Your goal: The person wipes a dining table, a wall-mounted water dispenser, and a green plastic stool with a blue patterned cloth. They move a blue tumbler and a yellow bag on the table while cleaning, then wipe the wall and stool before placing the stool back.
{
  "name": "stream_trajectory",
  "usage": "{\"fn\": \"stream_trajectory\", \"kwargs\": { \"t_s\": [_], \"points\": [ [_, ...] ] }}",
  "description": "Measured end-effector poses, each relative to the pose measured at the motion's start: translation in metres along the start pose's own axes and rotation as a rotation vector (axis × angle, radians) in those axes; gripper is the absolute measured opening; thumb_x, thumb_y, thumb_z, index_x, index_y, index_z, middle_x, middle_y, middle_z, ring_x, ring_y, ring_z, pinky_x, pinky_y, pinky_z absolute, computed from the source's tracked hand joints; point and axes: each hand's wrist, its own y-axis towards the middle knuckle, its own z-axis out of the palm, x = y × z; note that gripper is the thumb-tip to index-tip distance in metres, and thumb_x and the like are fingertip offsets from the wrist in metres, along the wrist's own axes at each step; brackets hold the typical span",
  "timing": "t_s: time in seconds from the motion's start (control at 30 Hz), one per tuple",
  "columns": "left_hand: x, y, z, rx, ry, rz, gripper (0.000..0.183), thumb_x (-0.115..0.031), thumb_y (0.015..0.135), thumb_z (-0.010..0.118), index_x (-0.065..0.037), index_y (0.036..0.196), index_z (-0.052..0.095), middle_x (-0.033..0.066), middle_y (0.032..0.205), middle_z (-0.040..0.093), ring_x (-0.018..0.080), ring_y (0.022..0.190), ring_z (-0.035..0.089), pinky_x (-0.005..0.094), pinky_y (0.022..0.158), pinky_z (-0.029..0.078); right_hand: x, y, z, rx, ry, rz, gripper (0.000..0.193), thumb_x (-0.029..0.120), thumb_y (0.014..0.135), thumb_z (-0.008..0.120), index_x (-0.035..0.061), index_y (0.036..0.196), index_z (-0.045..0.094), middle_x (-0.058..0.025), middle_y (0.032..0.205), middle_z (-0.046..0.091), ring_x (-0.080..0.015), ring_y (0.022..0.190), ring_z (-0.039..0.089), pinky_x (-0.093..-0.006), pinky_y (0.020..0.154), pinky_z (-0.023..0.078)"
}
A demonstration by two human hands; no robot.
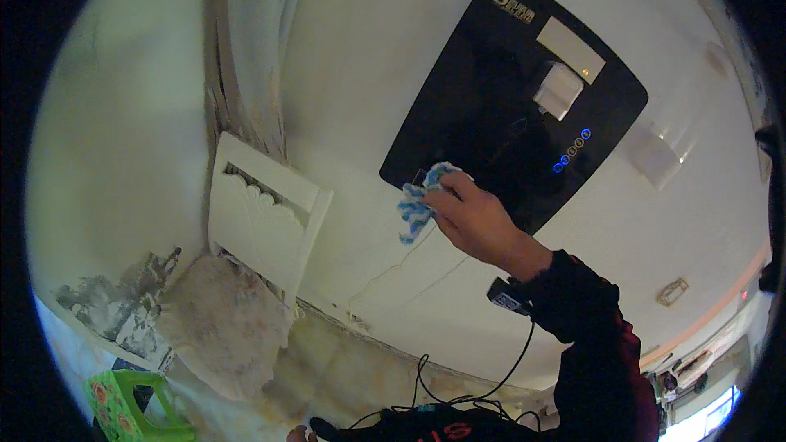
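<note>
My right hand (483, 221) is closed around a crumpled blue-and-white striped cloth (417, 209). The cloth lies against the lower left corner of a black wall-mounted unit (467, 115), which looks like a water dispenser. On its glossy front are a white spout-like block (559, 90), a pale rectangular panel (571, 49) and a row of round touch buttons (571, 151), some lit blue. Only the fingertips of my left hand (301, 435) show at the bottom edge, so its grip cannot be made out.
A white chair (262, 205) with a fluffy seat cover (225, 323) stands in the corner beside a grey curtain (254, 41). A green plastic stool (135, 405) is at lower left. Black cables (483, 397) hang before my body, near a small black box (509, 296) by my wrist.
</note>
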Motion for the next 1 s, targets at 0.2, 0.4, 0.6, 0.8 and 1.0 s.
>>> {"fn": "stream_trajectory", "kwargs": {
  "t_s": [0.2, 0.4, 0.6, 0.8, 1.0],
  "points": [
    [0.004, 0.014, 0.013, 0.093, -0.129, -0.015, 0.047, -0.037, 0.097, 0.048, -0.001, 0.126, 0.051, 0.0178, 0.126, 0.054, 0.0349, 0.114, 0.05, 0.0459, 0.094, 0.045, 0.012, -0.036, -0.007, -0.013, -0.01, 0.039, 0.027, 0.003, 0.074, 0.066, 0.0086, 0.1, 0.06, -0.0155, 0.102, 0.052, -0.0298, 0.077, 0.062, -0.0361, 0.06, 0.055],
    [0.003, 0.034, 0.013, 0.248, -0.099, 0.062, 0.049, -0.038, 0.094, 0.052, 0.002, 0.121, 0.055, 0.0202, 0.124, 0.055, 0.0359, 0.113, 0.052, 0.0457, 0.094, 0.045, -0.008, -0.084, -0.025, 0.027, -0.065, 0.28, 0.029, -0.002, 0.072, 0.066, 0.0073, 0.099, 0.062, -0.0156, 0.104, 0.051, -0.0312, 0.08, 0.062, -0.0363, 0.067, 0.054],
    [0.022, 0.071, 0.014, 0.079, 0.016, 0.255, 0.046, -0.033, 0.092, 0.057, 0.001, 0.123, 0.055, 0.0201, 0.115, 0.061, 0.0359, 0.108, 0.056, 0.0444, 0.091, 0.048, -0.033, -0.139, -0.039, -0.147, -0.145, 0.473, 0.028, -0.005, 0.071, 0.066, 0.0063, 0.097, 0.063, -0.016, 0.105, 0.054, -0.0327, 0.084, 0.062, -0.0371, 0.069, 0.054],
    [0.029, 0.11, -0.005, 0.093, 0.061, 0.248, 0.044, -0.036, 0.092, 0.058, 0.0, 0.118, 0.057, 0.02, 0.112, 0.062, 0.0352, 0.101, 0.059, 0.0462, 0.085, 0.049, -0.048, -0.177, -0.029, -0.398, -0.221, 0.531, 0.03, -0.005, 0.072, 0.064, 0.0055, 0.099, 0.061, -0.0172, 0.101, 0.056, -0.0334, 0.085, 0.061, -0.038, 0.068, 0.053],
    [-0.004, 0.104, -0.015, 0.27, 0.053, 0.004, 0.052, -0.041, 0.092, 0.055, -0.001, 0.126, 0.053, 0.0181, 0.129, 0.053, 0.0334, 0.119, 0.049, 0.0456, 0.099, 0.042, -0.103, -0.201, -0.062, -0.532, -0.39, 0.6, 0.024, -0.001, 0.077, 0.061, 0.0052, 0.1, 0.061, -0.0168, 0.098, 0.058, -0.0336, 0.087, 0.06, -0.0393, 0.073, 0.051]
  ]
}}
